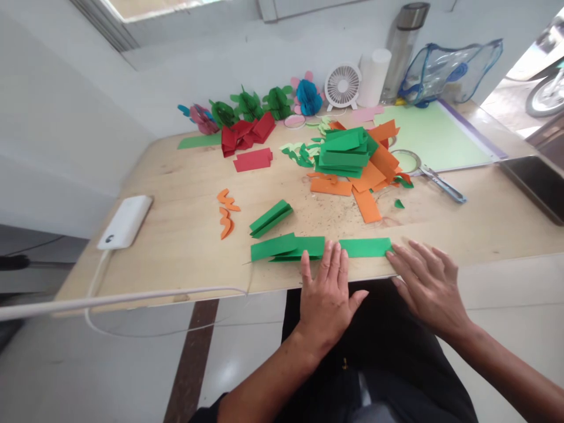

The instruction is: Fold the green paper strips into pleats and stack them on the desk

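Note:
A green paper strip (365,247) lies along the table's front edge, partly folded at its left part (273,247). My left hand (328,285) rests flat on it, fingers spread and pressing down near its middle. At the strip's right end my right hand (429,282) lies with fingers stretched out, the fingertips touching that end. Whether the left folded part and the right part are one piece is hidden under my left fingers. Just behind sits a separate folded green strip (271,218).
Behind are stacked green paper strips (343,153), orange paper pieces (368,202), red folded paper (247,134) and paper-cutting scraps. A cutter (443,183), a phone (537,185), a small fan (342,86) and a bottle (400,56) stand or lie rightward. A white power bank (126,223) with cable sits left.

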The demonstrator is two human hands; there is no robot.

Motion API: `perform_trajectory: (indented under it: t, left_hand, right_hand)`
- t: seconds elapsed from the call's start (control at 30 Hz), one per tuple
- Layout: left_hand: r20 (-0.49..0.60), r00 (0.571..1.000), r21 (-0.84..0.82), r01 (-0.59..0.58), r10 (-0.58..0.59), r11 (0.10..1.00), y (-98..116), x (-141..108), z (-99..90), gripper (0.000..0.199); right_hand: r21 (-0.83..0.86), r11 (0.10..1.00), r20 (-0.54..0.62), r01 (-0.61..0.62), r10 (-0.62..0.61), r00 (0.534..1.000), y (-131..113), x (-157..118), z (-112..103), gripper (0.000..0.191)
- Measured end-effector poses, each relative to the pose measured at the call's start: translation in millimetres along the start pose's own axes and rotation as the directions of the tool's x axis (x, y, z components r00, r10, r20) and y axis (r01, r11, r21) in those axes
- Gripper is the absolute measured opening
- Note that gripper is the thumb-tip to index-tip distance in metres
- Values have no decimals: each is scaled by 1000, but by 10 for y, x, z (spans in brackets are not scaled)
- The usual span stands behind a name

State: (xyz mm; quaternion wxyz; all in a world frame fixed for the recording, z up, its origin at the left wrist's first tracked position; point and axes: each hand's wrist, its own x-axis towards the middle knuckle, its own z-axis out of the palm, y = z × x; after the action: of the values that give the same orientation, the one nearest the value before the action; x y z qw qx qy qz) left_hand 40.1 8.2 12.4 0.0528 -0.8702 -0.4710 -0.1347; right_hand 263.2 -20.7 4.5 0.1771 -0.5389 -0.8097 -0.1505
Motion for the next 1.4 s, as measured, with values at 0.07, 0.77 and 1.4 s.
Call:
perform_trajectory:
  t: [0.07, 0.77, 1.4]
  left_hand:
    - [-7, 1000, 5, 5, -5, 1000, -40, -26, 1, 70]
    - [-462, 869, -163, 113, -177, 980, -532, -257, -247, 22]
    - [-511, 854, -70, 70, -96, 995, -914, -280, -133, 16]
  right_hand:
    - [-17, 1000, -16, 8, -8, 1000, 61, -39, -10, 52]
    - [1, 1000, -3, 18, -18, 1000, 91, 348, 38, 33]
    - [500, 860, -40, 98, -90, 995, -724, 1181, 203, 19]
